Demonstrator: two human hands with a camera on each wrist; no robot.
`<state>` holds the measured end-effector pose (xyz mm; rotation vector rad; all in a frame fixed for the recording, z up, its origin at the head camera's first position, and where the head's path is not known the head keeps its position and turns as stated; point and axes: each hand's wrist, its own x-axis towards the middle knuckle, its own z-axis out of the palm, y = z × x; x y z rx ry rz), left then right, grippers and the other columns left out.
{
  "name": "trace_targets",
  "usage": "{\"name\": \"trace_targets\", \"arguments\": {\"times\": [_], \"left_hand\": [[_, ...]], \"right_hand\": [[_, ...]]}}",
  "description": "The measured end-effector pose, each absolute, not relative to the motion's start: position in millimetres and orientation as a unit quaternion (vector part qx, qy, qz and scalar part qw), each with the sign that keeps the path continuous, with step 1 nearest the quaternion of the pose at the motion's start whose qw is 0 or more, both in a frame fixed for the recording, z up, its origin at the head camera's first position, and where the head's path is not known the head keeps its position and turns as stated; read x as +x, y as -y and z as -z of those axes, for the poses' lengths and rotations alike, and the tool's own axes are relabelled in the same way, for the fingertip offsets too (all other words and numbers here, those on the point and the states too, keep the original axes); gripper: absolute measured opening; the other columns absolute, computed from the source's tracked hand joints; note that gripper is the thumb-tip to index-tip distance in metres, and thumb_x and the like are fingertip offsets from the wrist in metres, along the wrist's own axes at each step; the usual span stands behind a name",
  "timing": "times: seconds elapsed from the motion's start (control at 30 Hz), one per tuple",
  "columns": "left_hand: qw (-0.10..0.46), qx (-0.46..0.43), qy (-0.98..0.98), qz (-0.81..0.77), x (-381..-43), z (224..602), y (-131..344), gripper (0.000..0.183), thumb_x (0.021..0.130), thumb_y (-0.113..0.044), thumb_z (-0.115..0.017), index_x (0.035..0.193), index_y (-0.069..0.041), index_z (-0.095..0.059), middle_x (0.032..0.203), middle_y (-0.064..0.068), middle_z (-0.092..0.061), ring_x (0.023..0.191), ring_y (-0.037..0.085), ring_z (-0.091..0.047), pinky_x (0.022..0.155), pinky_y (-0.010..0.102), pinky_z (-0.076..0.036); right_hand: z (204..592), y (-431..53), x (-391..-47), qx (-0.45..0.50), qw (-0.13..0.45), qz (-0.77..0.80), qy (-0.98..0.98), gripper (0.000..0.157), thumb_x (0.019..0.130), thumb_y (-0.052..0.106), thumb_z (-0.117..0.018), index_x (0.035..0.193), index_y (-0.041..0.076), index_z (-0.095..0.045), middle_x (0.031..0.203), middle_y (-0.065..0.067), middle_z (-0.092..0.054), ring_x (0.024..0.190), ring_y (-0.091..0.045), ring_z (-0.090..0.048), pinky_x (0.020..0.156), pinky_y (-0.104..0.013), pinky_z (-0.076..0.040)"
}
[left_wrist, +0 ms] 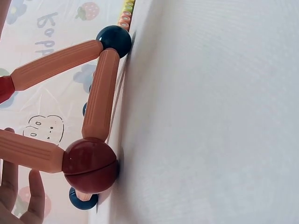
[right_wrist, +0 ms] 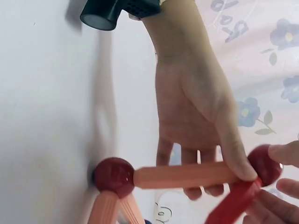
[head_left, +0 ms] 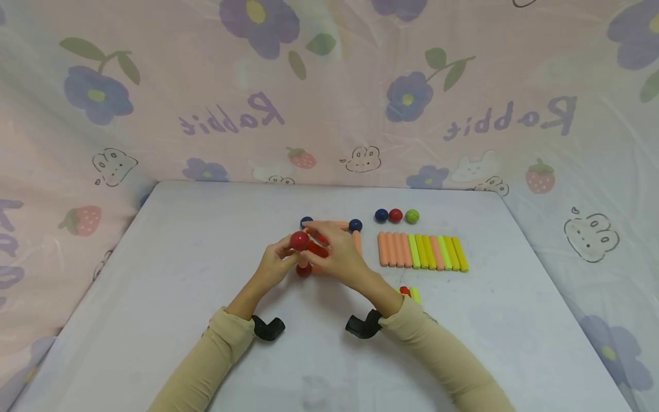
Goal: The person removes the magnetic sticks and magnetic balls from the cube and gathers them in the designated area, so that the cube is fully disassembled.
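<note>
Head view puts the stick-and-ball frame [head_left: 332,225] mid-picture, half covered by hands, and I judge it partly built. Its base looks mostly joined: two blue balls at the top corners, a lower red ball [head_left: 304,270] at bottom left, orange sticks running between. From that lower red ball, the right-wrist view shows me an upright stick [right_wrist: 187,176] meeting an upper red ball [right_wrist: 266,165], with a red stick [right_wrist: 231,205] angling off it toward the bottom edge. Left-wrist view adds a second rising stick [left_wrist: 58,64], which ends at something red at the left edge; I can't tell what that is.

On the left hand [head_left: 273,266], I see fingers pinching the upper red ball; on the right hand [head_left: 342,257], fingers appear to grasp the red stick beside that ball. So I read this as the upper part being joined, and I can't confirm the red stick is seated.

Farther out, unused parts lie on the desk [head_left: 216,229]: three loose balls [head_left: 395,216] right of top centre, a row of sticks [head_left: 423,252] below them, and small red and yellow pieces [head_left: 415,294] half hidden by the right sleeve [head_left: 437,349]. How many of those belong in the build, I can't tell.
</note>
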<state>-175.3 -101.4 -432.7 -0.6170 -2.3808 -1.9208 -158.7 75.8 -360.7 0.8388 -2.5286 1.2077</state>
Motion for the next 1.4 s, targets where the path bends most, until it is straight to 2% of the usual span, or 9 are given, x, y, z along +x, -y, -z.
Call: {"name": "trace_targets", "arguments": {"times": [0.13, 0.7, 1.03, 1.23, 1.4], "left_hand": [[0.007, -0.2, 0.762, 0.616, -174.9, 432.4, 101.2, 0.031, 0.091, 0.003, -0.058, 0.12, 0.012, -0.058, 0.126, 0.032, -0.059, 0.102, -0.017, -0.051, 0.093, 0.015, -0.047], [0.021, -0.21, 0.76, 0.615, -174.6, 432.6, 102.1, 0.032, 0.09, 0.005, -0.058, 0.12, 0.013, -0.057, 0.124, 0.032, -0.059, 0.102, -0.016, -0.051, 0.091, 0.012, -0.046], [0.023, -0.212, 0.765, 0.607, -172.5, 428.4, 101.1, 0.027, 0.09, 0.004, -0.059, 0.116, 0.012, -0.059, 0.119, 0.031, -0.061, 0.1, -0.014, -0.052, 0.091, 0.018, -0.049], [0.024, -0.217, 0.768, 0.601, -173.0, 426.5, 100.4, 0.028, 0.091, 0.002, -0.059, 0.118, 0.01, -0.06, 0.119, 0.029, -0.062, 0.102, -0.014, -0.052, 0.093, 0.021, -0.05], [0.031, -0.223, 0.769, 0.599, -173.1, 426.4, 100.6, 0.022, 0.091, -0.001, -0.061, 0.111, 0.007, -0.063, 0.106, 0.02, -0.065, 0.098, -0.01, -0.054, 0.094, 0.033, -0.052]], "right_hand": [[361.5, -69.8, -158.0, 0.28, 0.106, -0.399, 0.867, 0.047, 0.082, 0.014, -0.075, 0.125, 0.003, -0.06, 0.114, -0.014, -0.067, 0.108, -0.027, -0.063, 0.092, -0.039, -0.056], [361.3, -66.4, -157.0, 0.284, 0.127, -0.364, 0.878, 0.038, 0.083, 0.012, -0.074, 0.117, 0.002, -0.062, 0.111, -0.013, -0.067, 0.104, -0.025, -0.063, 0.091, -0.037, -0.056], [363.9, -66.0, -155.8, 0.267, 0.153, -0.359, 0.881, 0.036, 0.083, 0.02, -0.075, 0.114, 0.004, -0.065, 0.1, -0.01, -0.071, 0.092, -0.022, -0.065, 0.081, -0.036, -0.057], [366.4, -66.8, -155.5, 0.249, 0.152, -0.376, 0.879, 0.036, 0.084, 0.022, -0.074, 0.115, 0.004, -0.065, 0.1, -0.01, -0.071, 0.087, -0.022, -0.065, 0.075, -0.032, -0.057], [369.7, -68.5, -154.1, 0.233, 0.145, -0.416, 0.867, 0.036, 0.086, 0.019, -0.072, 0.116, 0.002, -0.064, 0.098, -0.012, -0.072, 0.083, -0.027, -0.064, 0.07, -0.035, -0.055]]}}
